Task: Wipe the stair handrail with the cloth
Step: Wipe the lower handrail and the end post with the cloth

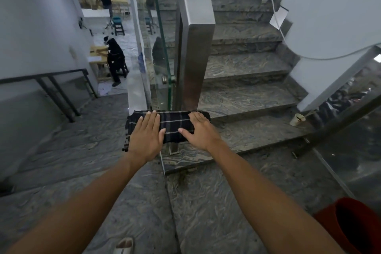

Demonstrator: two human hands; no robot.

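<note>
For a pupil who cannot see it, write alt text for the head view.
Both hands, left hand and right hand, press flat on a dark plaid cloth draped over the end of a steel handrail. Marble-patterned stairs rise beyond.

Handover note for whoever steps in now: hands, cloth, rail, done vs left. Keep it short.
Left hand: flat, fingers spread, pressing the cloth's left part.
Right hand: flat on its right part.
Plaid cloth: draped over the near end of the steel handrail, beside the glass panel.
Handrail: rises away up the stairs.
Done: cloth placed at the near end.
Left: wipe along the rail; how much is already clean cannot be told.
</note>
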